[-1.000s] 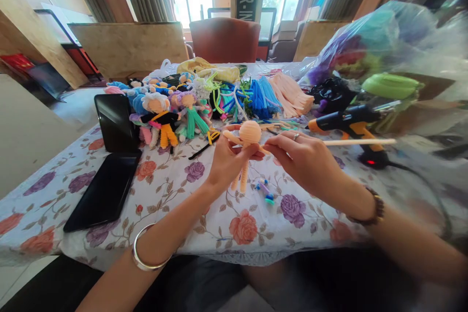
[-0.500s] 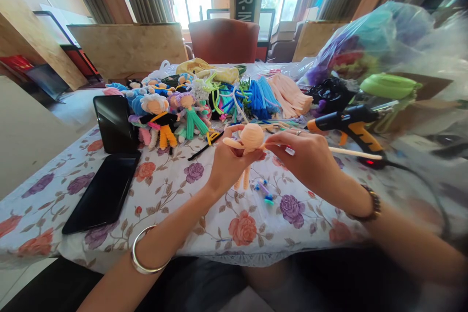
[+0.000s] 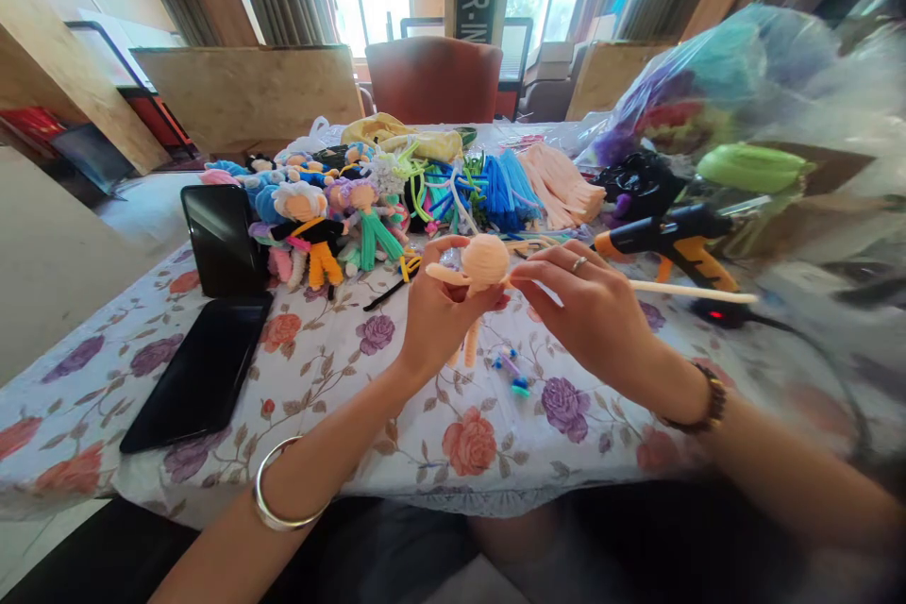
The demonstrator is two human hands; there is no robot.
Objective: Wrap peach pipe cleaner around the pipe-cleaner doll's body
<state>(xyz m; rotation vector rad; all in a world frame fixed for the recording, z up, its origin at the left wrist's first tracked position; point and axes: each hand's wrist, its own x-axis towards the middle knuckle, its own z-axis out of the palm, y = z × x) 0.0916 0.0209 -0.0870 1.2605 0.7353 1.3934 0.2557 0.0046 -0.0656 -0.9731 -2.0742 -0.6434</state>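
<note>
My left hand [image 3: 445,311] is closed around the body of a peach pipe-cleaner doll [image 3: 485,260]. The doll's round wound head shows above my thumb, one arm sticks out to the left, and a leg hangs below. Much of its body is hidden by my fingers. Right beside the doll, my right hand [image 3: 584,297] pinches a peach pipe cleaner [image 3: 694,293] at the doll's right side. The long free end of that pipe cleaner passes behind my hand and points out to the right.
Finished dolls [image 3: 304,208] crowd the back left, with blue pipe cleaners [image 3: 506,193] and peach pipe cleaners [image 3: 562,184] beyond my hands. A glue gun [image 3: 679,241] lies right. Two dark devices, including a tablet [image 3: 198,373], are at left. Small coloured scraps [image 3: 513,370] lie below the doll.
The doll has shifted slightly left and up in my left hand. My right hand has turned a little, and the pipe cleaner's free end has swung slightly up and reaches further right.
</note>
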